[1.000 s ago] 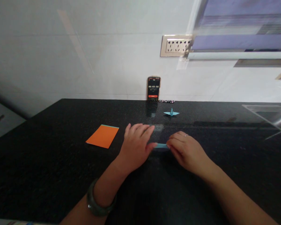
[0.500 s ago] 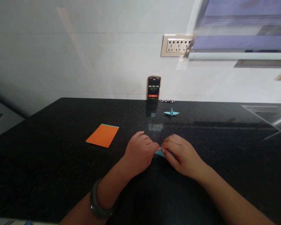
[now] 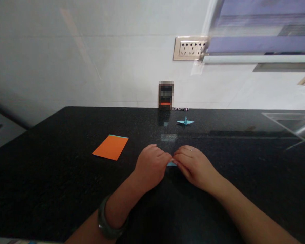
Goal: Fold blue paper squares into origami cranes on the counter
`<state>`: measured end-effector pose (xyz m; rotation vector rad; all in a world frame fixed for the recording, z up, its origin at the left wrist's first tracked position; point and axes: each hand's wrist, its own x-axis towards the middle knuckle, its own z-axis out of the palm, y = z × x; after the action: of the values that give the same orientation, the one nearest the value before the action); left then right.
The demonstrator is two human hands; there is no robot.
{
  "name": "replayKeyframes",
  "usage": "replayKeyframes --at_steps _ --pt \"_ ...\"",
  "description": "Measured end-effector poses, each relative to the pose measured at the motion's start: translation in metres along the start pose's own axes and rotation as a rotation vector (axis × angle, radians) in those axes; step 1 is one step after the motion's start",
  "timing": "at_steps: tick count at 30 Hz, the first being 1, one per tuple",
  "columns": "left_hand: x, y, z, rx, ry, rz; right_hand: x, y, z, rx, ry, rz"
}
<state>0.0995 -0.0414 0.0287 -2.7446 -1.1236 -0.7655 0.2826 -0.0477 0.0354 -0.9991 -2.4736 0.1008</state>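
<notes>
My left hand (image 3: 150,165) and my right hand (image 3: 193,165) meet at the middle of the black counter (image 3: 53,176), fingers curled and pinching a small folded piece of blue paper (image 3: 171,164) between them. Only a sliver of the paper shows between the fingertips; the rest is hidden under my hands. My left wrist wears a dark band, and a ring sits on a finger of my right hand.
A stack of orange paper (image 3: 111,147) lies to the left of my hands. A finished blue paper crane (image 3: 185,121) stands farther back. A phone (image 3: 166,95) leans against the wall, under a socket panel (image 3: 189,48). A steel sink (image 3: 292,123) is at the right.
My left hand went from lying flat with fingers stretched to a closed pinch. Both hands drew together over the blue paper, which now shows much less.
</notes>
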Motion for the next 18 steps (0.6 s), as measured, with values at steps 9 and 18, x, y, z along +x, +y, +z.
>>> replayKeyframes --at_steps 9,18 --pt "0.008 0.002 -0.006 -1.001 0.246 -0.677 -0.005 0.003 0.007 0.546 0.398 0.597" --pt "0.008 0.015 0.007 -1.608 0.238 -0.992 0.000 -0.015 0.017 0.815 0.134 0.692"
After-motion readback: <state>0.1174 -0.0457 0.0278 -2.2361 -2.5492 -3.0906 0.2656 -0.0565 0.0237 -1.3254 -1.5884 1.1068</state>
